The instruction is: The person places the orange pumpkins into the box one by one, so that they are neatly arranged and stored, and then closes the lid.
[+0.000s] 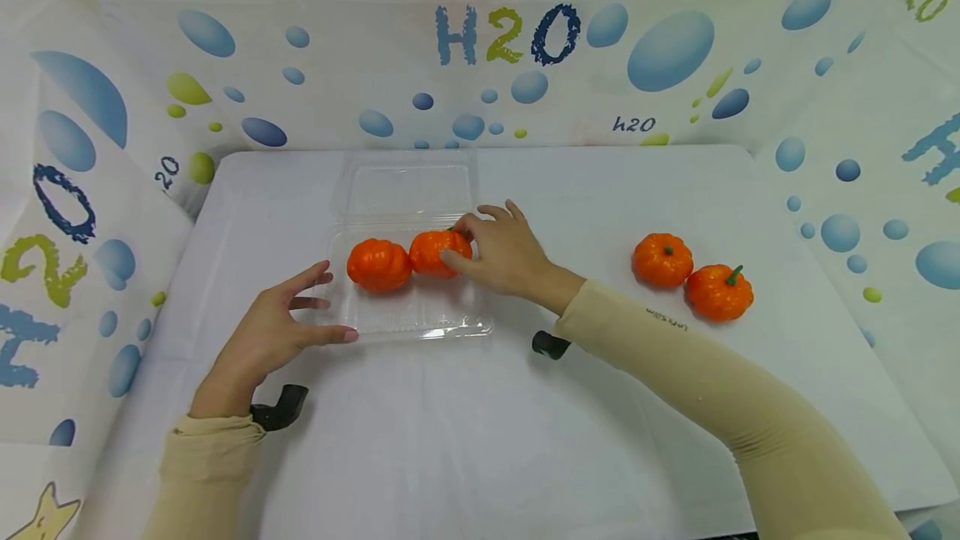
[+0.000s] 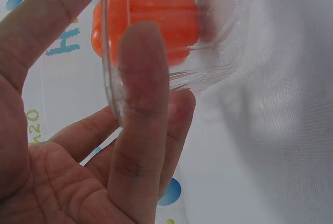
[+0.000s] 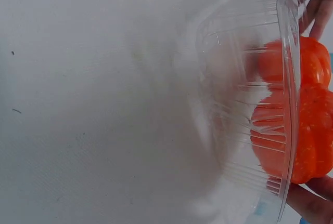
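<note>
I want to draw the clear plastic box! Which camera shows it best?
The head view: it shows almost all the clear plastic box, with its lid open behind. The left wrist view shows only part of it, partly covered by the left hand. The right wrist view shows its ridges, but cuts it off.

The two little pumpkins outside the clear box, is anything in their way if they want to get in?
Yes: in the head view, the right hand and its beige sleeve cross between those pumpkins and the box. The lid is folded back open, so it isn't covering the box.
</note>
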Motion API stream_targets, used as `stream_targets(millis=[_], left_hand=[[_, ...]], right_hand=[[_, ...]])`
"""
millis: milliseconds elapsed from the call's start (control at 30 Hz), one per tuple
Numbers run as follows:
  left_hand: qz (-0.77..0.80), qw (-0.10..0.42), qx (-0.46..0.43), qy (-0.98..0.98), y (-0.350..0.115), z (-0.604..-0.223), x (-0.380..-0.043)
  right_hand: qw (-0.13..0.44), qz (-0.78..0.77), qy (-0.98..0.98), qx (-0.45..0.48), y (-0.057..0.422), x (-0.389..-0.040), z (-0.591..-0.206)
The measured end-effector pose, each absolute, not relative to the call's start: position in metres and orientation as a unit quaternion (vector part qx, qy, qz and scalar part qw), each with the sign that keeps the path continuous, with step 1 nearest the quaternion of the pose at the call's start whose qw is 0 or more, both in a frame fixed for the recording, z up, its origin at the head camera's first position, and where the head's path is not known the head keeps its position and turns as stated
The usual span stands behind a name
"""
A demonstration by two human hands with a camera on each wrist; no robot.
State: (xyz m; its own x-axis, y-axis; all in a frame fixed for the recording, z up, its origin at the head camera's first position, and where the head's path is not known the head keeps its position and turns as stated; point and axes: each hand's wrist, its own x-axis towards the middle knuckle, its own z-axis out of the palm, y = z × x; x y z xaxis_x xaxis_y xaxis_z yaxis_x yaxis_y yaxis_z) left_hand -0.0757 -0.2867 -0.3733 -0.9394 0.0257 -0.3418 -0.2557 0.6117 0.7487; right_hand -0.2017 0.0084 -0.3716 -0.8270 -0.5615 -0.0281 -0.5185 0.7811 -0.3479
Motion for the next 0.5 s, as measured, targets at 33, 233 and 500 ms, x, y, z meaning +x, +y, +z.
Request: stream_targets(millis=[33,233,500], left_hand=[[0.435,0.162,-0.065,0.883,-0.2866,-0.3734,-0.0758],[0.432,0.162,-0.066,0.884,-0.2857,-0.3735,-0.0759],[0.434,0.16,-0.064,0.884,-0.2858,-0.3734,-0.0756]], right_hand=[[0.069,-0.165,0.941,-0.287,0.0083,-0.2014,-0.3717],[0.087,-0.165,0.94,-0.287,0.0091,-0.2001,-0.3734],[0.08,-0.123,0.939,-0.312,0.0078,-0.1991,-0.3765]])
